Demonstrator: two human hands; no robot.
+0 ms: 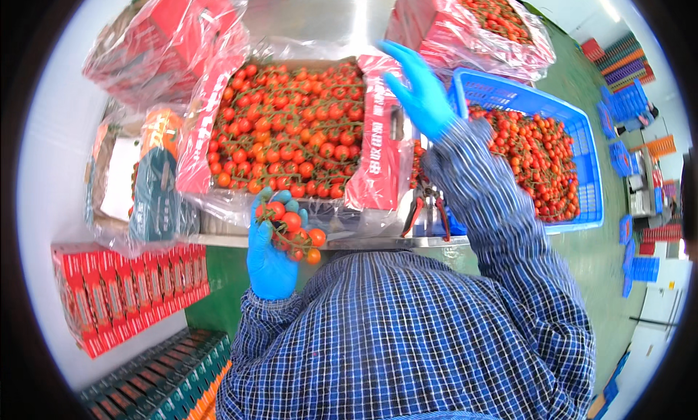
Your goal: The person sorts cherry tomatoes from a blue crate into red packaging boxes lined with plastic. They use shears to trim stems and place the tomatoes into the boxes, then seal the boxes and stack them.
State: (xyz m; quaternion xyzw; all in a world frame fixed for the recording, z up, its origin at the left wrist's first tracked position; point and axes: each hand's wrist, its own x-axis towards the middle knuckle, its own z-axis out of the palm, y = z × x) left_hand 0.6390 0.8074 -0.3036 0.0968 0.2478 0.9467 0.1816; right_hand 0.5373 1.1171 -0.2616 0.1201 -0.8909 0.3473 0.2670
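Observation:
My left hand (pixel 272 251), in a blue glove, holds a small truss of cherry tomatoes (pixel 292 222) just in front of the metal table's edge. Before me stands a red cardboard box (pixel 376 136) lined with clear plastic. It is filled with cherry tomatoes on the vine (pixel 289 128). My right hand (pixel 417 90), also gloved, is raised above the box's right side with fingers apart and nothing in it. To its right a blue plastic crate (pixel 591 169) holds loose trusses of tomatoes (pixel 537 163). Red-handled pruning shears (pixel 417 215) lie at the table's front edge.
A plastic-wrapped red box (pixel 169 43) stands back left. Another wrapped box (pixel 431 22), with tomatoes, is back right. An open carton (pixel 109 202) is at left. Stacked red cartons (pixel 136 289) and dark green cartons (pixel 158 376) stand below left. Blue crates (pixel 627 109) line the far right.

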